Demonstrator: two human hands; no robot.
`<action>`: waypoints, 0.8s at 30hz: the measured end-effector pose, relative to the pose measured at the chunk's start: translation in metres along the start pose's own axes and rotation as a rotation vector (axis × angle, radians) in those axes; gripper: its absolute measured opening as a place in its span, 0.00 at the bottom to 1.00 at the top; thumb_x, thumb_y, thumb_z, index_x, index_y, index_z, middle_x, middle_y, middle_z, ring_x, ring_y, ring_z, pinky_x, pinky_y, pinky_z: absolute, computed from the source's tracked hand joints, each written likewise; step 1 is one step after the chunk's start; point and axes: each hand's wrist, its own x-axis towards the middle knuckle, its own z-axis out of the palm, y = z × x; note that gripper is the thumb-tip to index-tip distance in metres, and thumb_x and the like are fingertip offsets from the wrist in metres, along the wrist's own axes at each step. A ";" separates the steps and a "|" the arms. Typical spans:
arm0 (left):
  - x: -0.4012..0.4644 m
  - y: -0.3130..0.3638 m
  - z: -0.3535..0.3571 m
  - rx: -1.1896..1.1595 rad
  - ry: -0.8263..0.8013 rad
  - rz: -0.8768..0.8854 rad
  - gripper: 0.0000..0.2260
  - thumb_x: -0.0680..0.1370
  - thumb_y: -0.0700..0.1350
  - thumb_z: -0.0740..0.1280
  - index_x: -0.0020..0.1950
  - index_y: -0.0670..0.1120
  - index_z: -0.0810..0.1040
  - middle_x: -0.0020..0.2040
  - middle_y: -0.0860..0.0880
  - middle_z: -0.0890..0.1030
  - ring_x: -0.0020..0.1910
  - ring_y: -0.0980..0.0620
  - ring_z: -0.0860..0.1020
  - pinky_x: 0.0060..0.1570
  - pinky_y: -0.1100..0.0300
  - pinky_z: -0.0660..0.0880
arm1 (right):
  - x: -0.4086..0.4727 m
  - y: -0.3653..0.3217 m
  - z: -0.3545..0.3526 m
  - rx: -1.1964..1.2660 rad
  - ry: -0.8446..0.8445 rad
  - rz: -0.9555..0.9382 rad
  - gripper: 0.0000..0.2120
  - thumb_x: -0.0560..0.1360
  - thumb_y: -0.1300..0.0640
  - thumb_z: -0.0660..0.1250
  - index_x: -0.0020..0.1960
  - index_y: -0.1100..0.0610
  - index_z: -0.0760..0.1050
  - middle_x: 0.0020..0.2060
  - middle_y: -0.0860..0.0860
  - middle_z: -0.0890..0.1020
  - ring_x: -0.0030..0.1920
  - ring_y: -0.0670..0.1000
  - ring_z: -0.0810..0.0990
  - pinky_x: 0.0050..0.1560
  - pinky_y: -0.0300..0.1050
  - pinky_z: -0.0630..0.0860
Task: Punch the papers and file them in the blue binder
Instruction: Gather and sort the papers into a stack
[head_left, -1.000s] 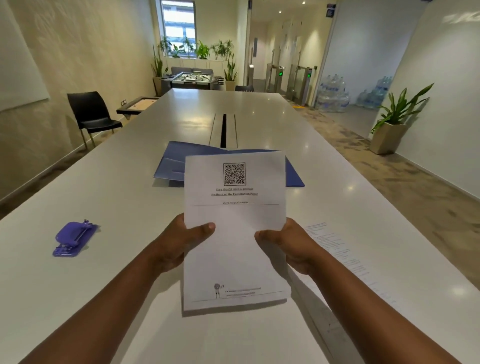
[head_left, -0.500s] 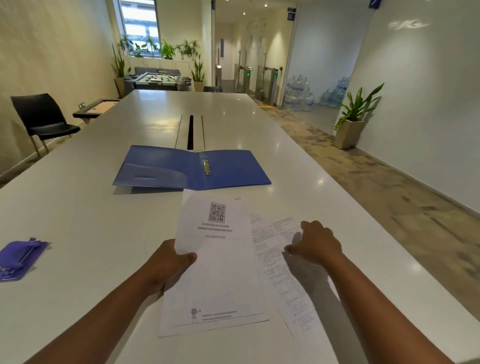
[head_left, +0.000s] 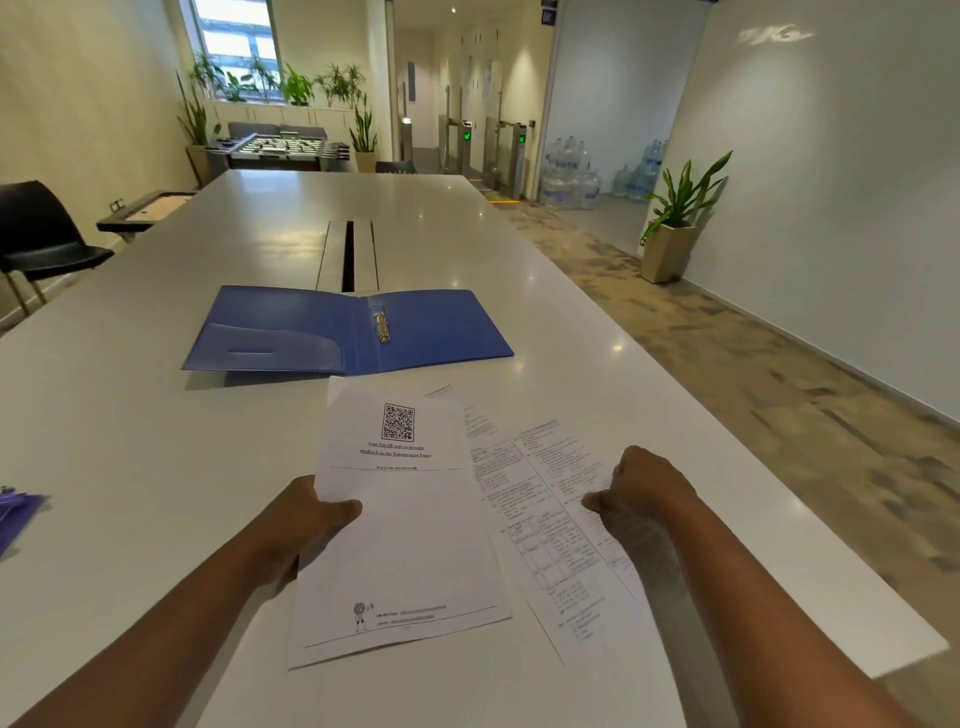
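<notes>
You are at a long white surface (head_left: 156, 415) in a bright room. Far away there are green plants by a window, a game table, and big water bottles (head_left: 566, 176) on the floor. A black chair (head_left: 36, 239) stands on the left, and a plant in a pot (head_left: 675, 223) stands by the right wall.

The blue binder (head_left: 291, 332) lies open and flat on the surface, a bit ahead of you. Its metal rings (head_left: 381, 327) sit in the middle fold. No paper is in it yet.

Your left hand (head_left: 296, 525) holds a sheet of paper (head_left: 405, 535) by its left edge. The thumb lies on top and the fingers go under, so the grip is grasping the sheet. The sheet has a square code near the top and a tiny cartoon at the bottom. Its top edge is close to the binder.

Your right hand (head_left: 644, 491) has curled fingers and rests on more papers (head_left: 540, 514) that lie flat on the surface, just to the right of the held sheet. You cannot tell if this grip is pinching a page or only pressing down.

A purple hole punch (head_left: 15, 512) peeks in at the far left edge, well apart from the papers.
</notes>
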 end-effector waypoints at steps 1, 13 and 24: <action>0.000 0.000 -0.001 -0.002 -0.003 0.004 0.13 0.81 0.34 0.66 0.64 0.42 0.80 0.55 0.42 0.87 0.54 0.39 0.85 0.60 0.40 0.79 | -0.002 -0.002 -0.001 0.028 -0.004 0.009 0.37 0.62 0.35 0.81 0.58 0.57 0.71 0.48 0.50 0.79 0.49 0.52 0.78 0.43 0.46 0.72; -0.004 0.001 0.001 0.009 0.024 0.020 0.13 0.81 0.34 0.67 0.64 0.42 0.80 0.54 0.43 0.87 0.53 0.41 0.86 0.60 0.41 0.79 | -0.005 -0.008 -0.015 0.383 0.105 -0.072 0.04 0.77 0.58 0.71 0.49 0.59 0.80 0.47 0.56 0.84 0.45 0.56 0.84 0.48 0.52 0.81; -0.010 -0.004 0.007 -0.016 0.134 0.048 0.13 0.80 0.35 0.67 0.63 0.45 0.81 0.52 0.46 0.88 0.51 0.44 0.87 0.57 0.44 0.81 | -0.013 0.000 -0.053 0.559 0.186 -0.067 0.08 0.81 0.58 0.67 0.48 0.59 0.83 0.43 0.57 0.86 0.41 0.56 0.84 0.43 0.48 0.79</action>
